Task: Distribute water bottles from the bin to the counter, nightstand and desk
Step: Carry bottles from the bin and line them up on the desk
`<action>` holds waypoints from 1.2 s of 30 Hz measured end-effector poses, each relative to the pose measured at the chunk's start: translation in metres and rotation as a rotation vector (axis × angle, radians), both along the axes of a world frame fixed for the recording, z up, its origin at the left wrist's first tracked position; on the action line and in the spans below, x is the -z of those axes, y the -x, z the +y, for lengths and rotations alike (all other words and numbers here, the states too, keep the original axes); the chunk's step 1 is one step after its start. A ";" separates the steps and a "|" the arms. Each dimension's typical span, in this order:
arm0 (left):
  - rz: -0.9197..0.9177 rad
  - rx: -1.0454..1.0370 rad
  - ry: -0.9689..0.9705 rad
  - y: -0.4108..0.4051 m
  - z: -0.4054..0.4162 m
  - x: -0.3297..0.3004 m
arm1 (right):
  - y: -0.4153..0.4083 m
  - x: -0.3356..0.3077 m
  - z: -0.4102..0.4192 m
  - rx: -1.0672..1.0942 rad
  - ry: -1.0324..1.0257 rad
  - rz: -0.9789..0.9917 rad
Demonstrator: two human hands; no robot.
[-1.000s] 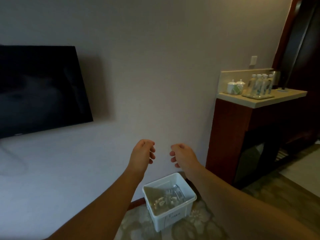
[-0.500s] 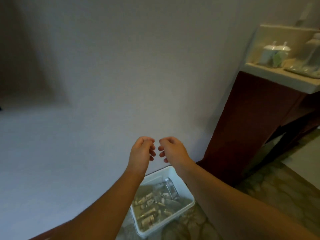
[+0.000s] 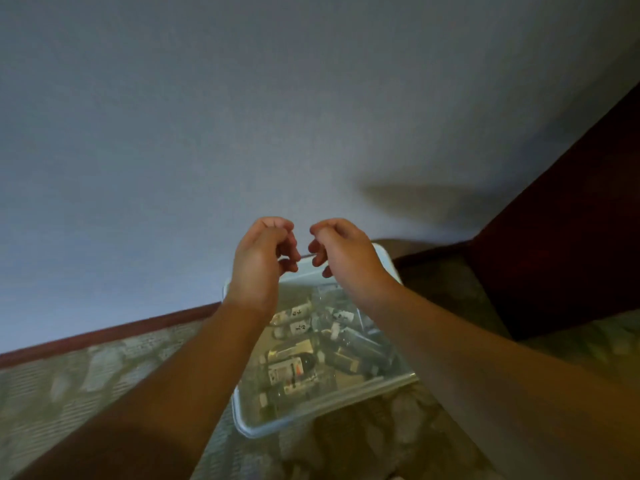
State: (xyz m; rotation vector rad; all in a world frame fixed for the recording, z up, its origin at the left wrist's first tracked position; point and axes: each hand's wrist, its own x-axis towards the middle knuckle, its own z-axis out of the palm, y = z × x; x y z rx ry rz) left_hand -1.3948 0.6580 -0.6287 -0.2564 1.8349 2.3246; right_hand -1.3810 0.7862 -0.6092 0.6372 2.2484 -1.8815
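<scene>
— How do the arms lie?
— Both bare forearms reach forward and converge, wrists bent slightly down.
— And the left grip point(image 3: 264, 255)?
— Fingers loosely curled inward, nothing held.
— The right grip point(image 3: 344, 252)?
— The same: loosely curled fingers, nothing in them, just beside the left grip, knuckles up, fingertips facing across a narrow gap, not touching.
</scene>
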 end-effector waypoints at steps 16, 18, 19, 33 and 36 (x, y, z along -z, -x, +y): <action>-0.331 0.809 1.264 0.038 0.003 0.439 | 0.012 0.413 0.114 -0.696 -0.715 -0.572; -0.298 0.742 1.275 0.036 0.001 0.453 | 0.006 0.411 0.114 -0.774 -0.799 -0.621; -0.280 0.704 1.269 0.037 -0.001 0.455 | 0.003 0.414 0.112 -0.826 -0.846 -0.646; -0.221 0.653 1.190 0.033 -0.006 0.460 | 0.010 0.401 0.106 -0.201 -0.138 -0.247; -0.194 0.655 1.258 0.035 -0.004 0.451 | 0.015 0.399 0.093 -0.066 0.128 -0.271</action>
